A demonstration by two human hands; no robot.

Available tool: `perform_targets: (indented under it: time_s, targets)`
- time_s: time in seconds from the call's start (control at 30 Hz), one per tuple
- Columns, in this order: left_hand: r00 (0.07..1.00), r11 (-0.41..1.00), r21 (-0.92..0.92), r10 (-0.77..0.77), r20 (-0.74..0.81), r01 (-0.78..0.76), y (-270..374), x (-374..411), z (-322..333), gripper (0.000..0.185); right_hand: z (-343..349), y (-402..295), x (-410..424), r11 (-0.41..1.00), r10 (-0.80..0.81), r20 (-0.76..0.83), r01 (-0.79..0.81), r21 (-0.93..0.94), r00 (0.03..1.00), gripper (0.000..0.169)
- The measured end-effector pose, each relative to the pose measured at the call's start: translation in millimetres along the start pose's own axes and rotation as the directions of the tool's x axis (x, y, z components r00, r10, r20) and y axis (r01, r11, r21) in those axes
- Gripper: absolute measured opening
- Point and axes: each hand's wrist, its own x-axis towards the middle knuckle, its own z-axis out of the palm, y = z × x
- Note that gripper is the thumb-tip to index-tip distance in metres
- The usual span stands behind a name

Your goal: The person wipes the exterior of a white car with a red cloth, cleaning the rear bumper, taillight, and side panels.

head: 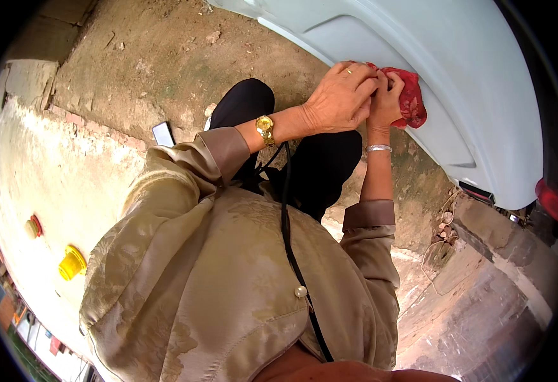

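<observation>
Both hands meet at a crumpled red cloth (413, 98) against the pale body panel (470, 62) of a vehicle. My right hand (387, 102), with a silver bracelet at the wrist, grips the cloth with bent fingers. Beside it and partly over it, my left hand (343, 98) has curled fingers at the cloth's near edge. A ring and a gold wristwatch (264, 128) are on the left side. Some fingertips are hidden behind the knuckles and in the folds. Dark patches mark the cloth.
My knees in black trousers (329, 167) are below the hands. A phone (163, 134) lies on the dirt ground to the left. Farther left are a yellow plastic container (72, 263) and a small red-and-cream object (33, 227). A concrete ledge (508, 258) borders the right.
</observation>
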Motion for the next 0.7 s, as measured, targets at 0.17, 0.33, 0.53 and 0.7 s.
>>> perform_targets:
  time_s: [0.17,0.33,0.53,0.7]
  targets:
    - [0.687,0.617,-0.34,-0.714,0.138,0.71,-47.2,-31.7,7.2,0.042,18.6,-53.9,41.6,0.963,-0.269,-0.098,0.268,-0.023,0.958,0.029]
    - [0.639,0.514,-0.441,-0.743,0.2,0.736,-72.6,-25.0,-7.6,0.066,35.8,-107.5,70.1,0.98,-0.201,-0.082,0.201,0.001,0.976,0.02]
    - [0.618,0.165,-0.858,-0.759,0.204,0.486,-99.0,-34.1,13.3,0.07,24.1,-127.5,77.0,0.903,-0.002,-0.086,0.039,0.428,0.996,0.021]
    - [0.713,0.031,-0.96,-0.676,0.186,0.28,-86.0,-25.1,-23.6,0.074,-3.4,-146.3,84.7,0.787,0.029,-0.044,0.004,0.617,0.999,0.023]
